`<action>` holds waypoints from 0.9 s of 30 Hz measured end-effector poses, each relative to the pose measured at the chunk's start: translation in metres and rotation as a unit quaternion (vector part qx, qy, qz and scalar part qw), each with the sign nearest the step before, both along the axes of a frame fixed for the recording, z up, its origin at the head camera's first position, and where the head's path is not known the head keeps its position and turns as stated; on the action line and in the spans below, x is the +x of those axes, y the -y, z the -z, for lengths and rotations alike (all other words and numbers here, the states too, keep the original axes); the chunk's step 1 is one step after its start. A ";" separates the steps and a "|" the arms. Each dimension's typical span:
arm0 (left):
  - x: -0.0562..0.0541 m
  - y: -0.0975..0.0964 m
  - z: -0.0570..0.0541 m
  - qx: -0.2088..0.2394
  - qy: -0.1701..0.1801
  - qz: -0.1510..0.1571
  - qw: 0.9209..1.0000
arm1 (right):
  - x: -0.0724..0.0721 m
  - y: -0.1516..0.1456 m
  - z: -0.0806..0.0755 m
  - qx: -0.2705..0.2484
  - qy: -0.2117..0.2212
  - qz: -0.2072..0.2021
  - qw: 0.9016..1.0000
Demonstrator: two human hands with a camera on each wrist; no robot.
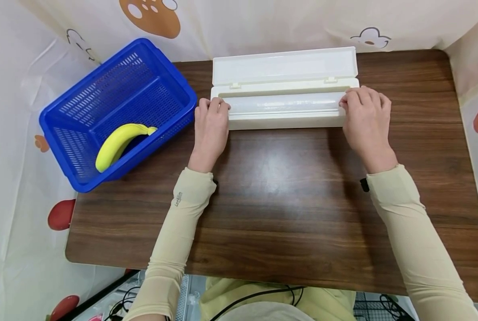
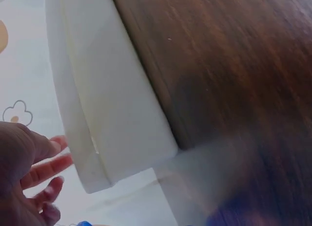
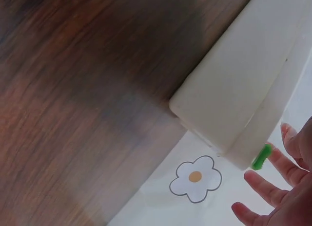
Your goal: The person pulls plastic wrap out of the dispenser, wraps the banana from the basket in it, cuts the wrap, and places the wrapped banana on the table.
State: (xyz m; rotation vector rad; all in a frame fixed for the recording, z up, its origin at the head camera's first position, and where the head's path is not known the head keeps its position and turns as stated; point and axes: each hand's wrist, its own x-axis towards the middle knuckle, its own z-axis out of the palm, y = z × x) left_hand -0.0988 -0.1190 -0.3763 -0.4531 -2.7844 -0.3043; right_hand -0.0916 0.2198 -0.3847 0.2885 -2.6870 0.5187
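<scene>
A long white cling film dispenser (image 1: pixel 287 123) lies near the back of the table with its lid (image 1: pixel 284 67) tipped back. Inside runs a roll of clear cling film (image 1: pixel 283 103). At the dispenser's left end is my left hand (image 1: pixel 212 127), fingers bent over the front rim. My right hand (image 1: pixel 368 122) is at the other end, thumb and index finger close together by the roll's end. A green slider (image 3: pixel 262 157) shows beside the right fingertips in the right wrist view. I cannot tell whether either hand pinches the film.
Left of the dispenser, a blue plastic basket (image 1: pixel 164 118) holds a yellow banana (image 1: pixel 116 145); its right rim is close to my left hand. The brown wooden table (image 1: pixel 279 200) extends in front. A patterned white curtain (image 1: pixel 263 26) hangs behind and along the sides.
</scene>
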 end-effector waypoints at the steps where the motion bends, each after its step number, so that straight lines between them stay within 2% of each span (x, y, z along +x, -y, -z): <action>1: 0.000 0.000 -0.001 0.013 0.004 0.004 1.000 | 0.000 0.001 -0.001 -0.002 0.002 0.001 1.000; 6: 0.000 -0.001 -0.002 0.079 0.047 0.020 0.996 | 0.001 0.005 -0.008 -0.007 0.041 0.010 0.999; 10: 0.001 0.000 -0.002 0.114 0.056 0.028 0.992 | 0.003 0.003 -0.012 -0.003 0.078 0.003 0.997; 12: 0.000 0.000 -0.003 0.125 0.055 0.030 0.990 | 0.004 0.002 -0.013 -0.003 0.083 -0.005 0.997; 19: -0.003 -0.003 -0.008 0.140 0.052 0.019 0.989 | 0.000 0.001 -0.012 -0.009 0.053 -0.021 0.998; 27: -0.004 -0.004 -0.014 0.139 0.082 -0.010 0.987 | -0.003 0.001 -0.014 -0.033 0.020 -0.033 0.999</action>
